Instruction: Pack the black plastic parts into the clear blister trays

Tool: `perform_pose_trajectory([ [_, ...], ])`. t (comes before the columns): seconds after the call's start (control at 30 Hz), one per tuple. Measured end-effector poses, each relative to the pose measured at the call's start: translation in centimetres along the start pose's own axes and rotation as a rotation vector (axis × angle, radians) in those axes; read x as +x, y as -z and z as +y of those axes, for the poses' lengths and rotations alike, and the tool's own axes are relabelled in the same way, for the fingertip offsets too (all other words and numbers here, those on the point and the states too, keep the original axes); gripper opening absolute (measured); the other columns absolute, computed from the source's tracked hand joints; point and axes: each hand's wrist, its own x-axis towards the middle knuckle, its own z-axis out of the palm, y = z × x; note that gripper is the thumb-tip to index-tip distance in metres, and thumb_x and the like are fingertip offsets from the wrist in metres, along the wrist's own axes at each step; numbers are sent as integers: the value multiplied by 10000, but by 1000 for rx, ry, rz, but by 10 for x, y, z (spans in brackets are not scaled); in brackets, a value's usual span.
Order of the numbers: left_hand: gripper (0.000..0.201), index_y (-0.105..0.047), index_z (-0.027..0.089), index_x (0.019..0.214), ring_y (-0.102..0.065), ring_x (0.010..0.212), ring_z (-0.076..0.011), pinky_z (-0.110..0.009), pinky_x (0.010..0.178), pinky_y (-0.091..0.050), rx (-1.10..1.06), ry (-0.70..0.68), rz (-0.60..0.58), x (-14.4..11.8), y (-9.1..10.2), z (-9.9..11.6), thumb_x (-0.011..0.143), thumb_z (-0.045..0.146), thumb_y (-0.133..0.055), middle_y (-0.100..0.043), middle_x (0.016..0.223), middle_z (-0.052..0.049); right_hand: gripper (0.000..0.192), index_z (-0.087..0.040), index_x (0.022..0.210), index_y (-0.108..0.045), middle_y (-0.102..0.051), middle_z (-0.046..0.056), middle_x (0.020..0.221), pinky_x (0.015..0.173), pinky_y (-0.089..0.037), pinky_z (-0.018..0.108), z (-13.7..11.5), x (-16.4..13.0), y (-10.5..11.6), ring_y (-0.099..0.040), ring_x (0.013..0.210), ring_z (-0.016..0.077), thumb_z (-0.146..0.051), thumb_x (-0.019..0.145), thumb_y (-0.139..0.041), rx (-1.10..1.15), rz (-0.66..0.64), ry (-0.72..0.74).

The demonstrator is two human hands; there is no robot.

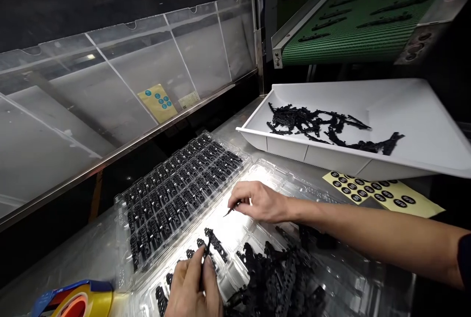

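My left hand (195, 287) is closed on a slim black plastic part (208, 246), which points up between thumb and fingers. Above and to the right, my right hand (263, 202) pinches a thin dark pointed piece (231, 209); its exact kind is too small to tell. Both hands are over a clear plastic tray (265, 165) whose left slots hold several black parts, partly hidden by my left hand. A loose heap of black plastic parts (283, 277) lies on this tray, just right of my left hand.
A second clear tray (119, 209), filled with rows of black parts, lies behind. At the right stand a white bin (412, 111) with black parts and a green conveyor (349, 44). Sticker sheets (423, 204) lie near my right forearm; tape rolls (101, 300) sit front left.
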Motion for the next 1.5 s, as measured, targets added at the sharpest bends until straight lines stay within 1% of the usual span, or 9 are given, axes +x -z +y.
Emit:
perform_pose_trajectory([
  [0.17,375,-622,137,1149,-567,629,-136,-252,534,-404,88,50,-352,13,-29,16,938,257,-337,-646,900,-66,237,-138,917,-720,-692,24,851,566,-454,213,-7,11,29,-562,639,90,-99,771,-537,83,-109,-220],
  [0.33,427,-539,242,1256,-621,756,-189,-294,690,-440,-194,581,-607,24,-37,20,898,429,-402,-687,853,-19,314,-115,1031,-668,-632,13,784,493,-432,197,-3,23,43,-540,585,82,-290,772,-665,392,-428,-390],
  [0.43,400,-615,245,1119,-627,785,-209,-310,739,-438,-196,646,-671,28,-33,17,883,480,-394,-687,778,-15,294,-107,991,-674,-613,3,718,492,-396,205,0,38,42,-520,554,84,-311,779,-656,183,-595,-383],
  [0.63,497,-568,171,1235,-624,908,-269,-355,783,-432,-89,555,-781,32,-34,29,881,464,-378,-708,952,-83,235,-97,842,-684,-617,25,674,497,-338,244,6,68,-2,-522,582,131,-317,767,-650,-337,-866,-172],
  [0.87,509,-424,190,1385,-613,999,-292,-371,767,-413,56,459,-790,32,-35,34,911,331,-306,-642,1173,-130,387,-144,1143,-595,-671,79,914,567,-382,253,9,44,-19,-605,803,205,-262,782,-672,-487,-548,-102],
  [1.0,506,-486,218,1335,-625,940,-312,-402,712,-410,98,370,-785,33,-34,34,918,356,-234,-612,1194,-131,256,-178,1016,-657,-664,73,861,567,-388,265,10,34,-19,-615,799,220,-358,835,-646,-571,-573,-51],
  [1.3,526,-504,201,1320,-617,927,-261,-389,748,-461,-51,334,-757,27,-23,26,924,421,-236,-603,1201,-116,370,-182,1263,-559,-650,62,855,573,-374,265,-3,10,6,-569,733,179,-346,933,-527,-489,-531,-36],
  [1.4,573,-590,233,1226,-617,891,-227,-353,773,-488,-330,311,-857,13,-11,19,843,609,-388,-633,1145,-81,318,-171,1106,-661,-630,46,846,591,-383,261,-18,-15,28,-549,704,150,-400,909,-564,-352,-566,-106],
  [1.5,494,-609,228,1221,-614,1015,-256,-359,852,-481,-287,210,-898,-3,-6,21,788,457,-548,-649,1168,-79,273,-178,991,-698,-619,52,828,586,-377,281,-30,-44,36,-556,734,179,-398,840,-643,-343,-643,-93],
])
